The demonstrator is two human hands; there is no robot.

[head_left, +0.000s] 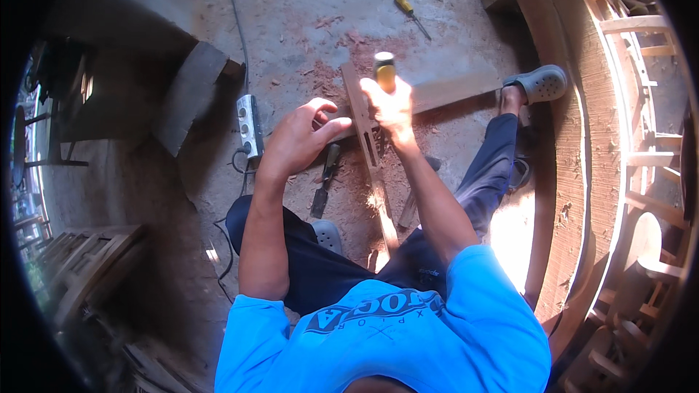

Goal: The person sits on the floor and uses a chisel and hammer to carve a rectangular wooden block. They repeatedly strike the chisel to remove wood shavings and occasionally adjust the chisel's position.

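A narrow wooden bar point(357, 98) with slots cut in it runs away from me between my legs. Over its right side, my right hand point(392, 108) is wrapped round the thick yellow handle of a chisel point(384, 73) with a pale-capped end; its blade is mostly hidden. My left hand point(302, 135) hovers left of the bar with curved, parted fingers and nothing visible in them. Below that hand, a dark-handled tool with a flat blade point(324, 182) lies on the floor. Shavings point(377, 200) cling to the bar's near part.
Beyond the bar lies a yellow-handled screwdriver point(408, 11). A wider board point(459, 91) crosses under the bar toward my right foot. At left is a white power strip point(249, 125) with a cable. Large timber point(582, 138) and wooden chair frames point(644, 247) line the right side.
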